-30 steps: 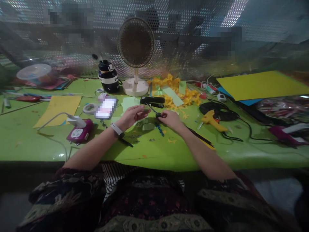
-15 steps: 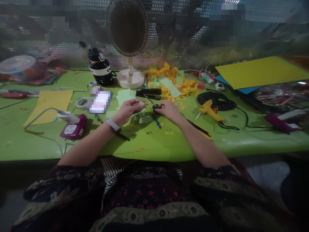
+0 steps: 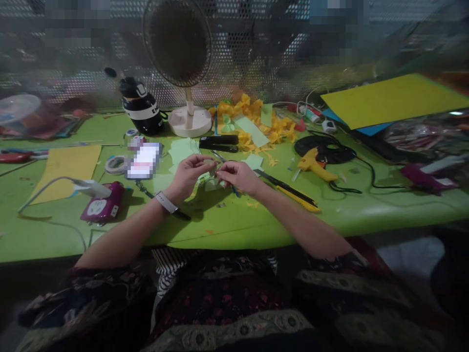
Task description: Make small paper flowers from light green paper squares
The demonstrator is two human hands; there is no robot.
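Observation:
My left hand (image 3: pixel 189 177), with a watch (image 3: pixel 166 202) on its wrist, is closed in a pinch on a small piece of light green paper (image 3: pixel 205 179). Its fingertips almost meet those of my right hand (image 3: pixel 238 177), which is also pinched closed; what it holds is too small to make out. Just behind my fingers, the narrow blades of scissors (image 3: pixel 217 155) show, their handles hidden. A black stapler (image 3: pixel 219 143) lies beyond them. More light green paper (image 3: pixel 182 149) is spread behind my left hand.
Yellow paper flowers (image 3: pixel 244 105) are heaped behind the stapler. A fan (image 3: pixel 189 122) and a dark bottle (image 3: pixel 143 115) stand at the back. To the right lie a yellow cutter (image 3: pixel 298 199) and a yellow glue gun (image 3: pixel 315 167); on the left are a tape roll (image 3: pixel 116 165) and a purple plug adapter (image 3: pixel 102 204).
My right hand has let go of the scissors, which now lie behind my fingers. It has moved left to meet my left hand at the paper. The camera view has shifted slightly.

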